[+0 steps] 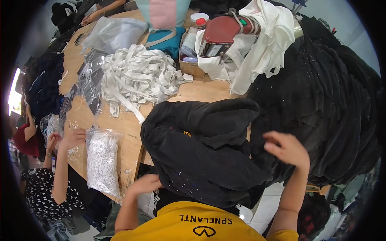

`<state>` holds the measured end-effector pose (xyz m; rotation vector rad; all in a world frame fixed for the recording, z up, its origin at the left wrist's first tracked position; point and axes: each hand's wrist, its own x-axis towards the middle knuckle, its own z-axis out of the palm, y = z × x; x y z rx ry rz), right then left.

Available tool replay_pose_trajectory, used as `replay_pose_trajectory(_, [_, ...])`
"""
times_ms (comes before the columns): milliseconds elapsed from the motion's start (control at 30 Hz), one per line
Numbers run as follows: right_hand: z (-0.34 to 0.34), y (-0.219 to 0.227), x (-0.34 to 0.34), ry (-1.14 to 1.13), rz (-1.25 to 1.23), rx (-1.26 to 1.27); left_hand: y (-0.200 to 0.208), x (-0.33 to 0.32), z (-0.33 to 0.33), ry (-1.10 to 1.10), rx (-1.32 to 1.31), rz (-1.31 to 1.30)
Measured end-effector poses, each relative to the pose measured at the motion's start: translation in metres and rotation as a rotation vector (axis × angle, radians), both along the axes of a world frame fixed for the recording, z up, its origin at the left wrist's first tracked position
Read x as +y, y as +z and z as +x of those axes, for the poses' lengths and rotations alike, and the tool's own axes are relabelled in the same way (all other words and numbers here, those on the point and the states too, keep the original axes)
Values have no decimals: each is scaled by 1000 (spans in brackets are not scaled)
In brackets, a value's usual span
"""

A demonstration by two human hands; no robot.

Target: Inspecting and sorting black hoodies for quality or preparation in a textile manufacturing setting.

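Observation:
A bunched black fleece garment (201, 148) with a small yellow mark lies across the table's near edge and hangs down in front of my yellow shirt. At its lower left edge my left hand (145, 184) is closed on the cloth, with the fingertips partly hidden by it. My right hand (286, 149) is raised to the right of the garment, fingers apart and nothing held. It hovers nearest to the garment's right side and a big heap of black garments (313, 100). White specks of lint dot the dark cloth.
White fabric strips (138, 76) are piled on the wooden table (201, 90). A red electric cutter (221, 30) rests among white cloths, beside a cardboard box (193, 69). At left, a co-worker's hand (74, 137) is beside a clear bag of white bits (102, 162). Another person's hands show at far left.

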<state>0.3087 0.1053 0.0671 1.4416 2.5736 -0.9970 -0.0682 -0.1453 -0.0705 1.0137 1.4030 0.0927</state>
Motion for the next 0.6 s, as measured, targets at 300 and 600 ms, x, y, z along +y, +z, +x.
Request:
replay_pose_trajectory(300, [-93,-65,-114,820,-339,328,65,147,16,117,51,882])
replay_pose_trajectory(600, [-144,-70,-66,155,557,392,23,183,52,41,566,711])
